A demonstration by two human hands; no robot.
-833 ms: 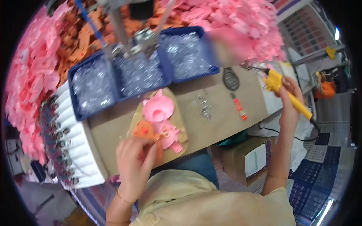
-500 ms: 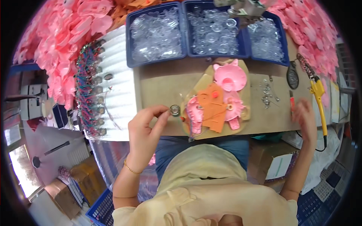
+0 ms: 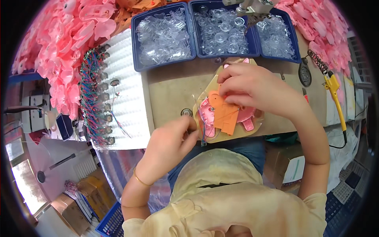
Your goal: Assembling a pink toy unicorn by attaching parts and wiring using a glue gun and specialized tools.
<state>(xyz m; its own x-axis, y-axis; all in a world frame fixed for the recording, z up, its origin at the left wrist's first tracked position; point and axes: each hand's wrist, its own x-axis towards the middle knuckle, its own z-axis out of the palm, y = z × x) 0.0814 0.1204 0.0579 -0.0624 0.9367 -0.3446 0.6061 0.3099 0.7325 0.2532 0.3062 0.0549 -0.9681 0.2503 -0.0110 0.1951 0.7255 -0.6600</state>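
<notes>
A pink animal-shaped shell [image 3: 248, 124] lies in a tan holder [image 3: 257, 123], with an orange plastic part [image 3: 225, 120] across its middle. Over its upper part is my right hand [image 3: 256, 87], fingertips bent together at the orange part's top; whatever they hold is hidden. Just left of the holder, my left hand [image 3: 173, 140] has thumb and fingers closed near thin wires, and I cannot make out what is between them. A small round speaker [image 3: 186, 113] sits on the table above those fingers. The wires run down to a tiny board [image 3: 203, 143] at the table edge.
Blue bins [image 3: 136, 43] of clear plastic pieces line the back. Wired speakers [image 3: 108, 118] lie along white foam [image 3: 132, 87] at left. Pink parts [image 3: 65, 47] are heaped at both sides. A yellow-handled soldering iron [image 3: 336, 104] hangs at right; a machine head [image 3: 254, 8] overhangs the bins.
My right hand has moved left from the table's right side onto the shell. My left hand has let go of the speaker and shifted down and right, to the wires beside the holder.
</notes>
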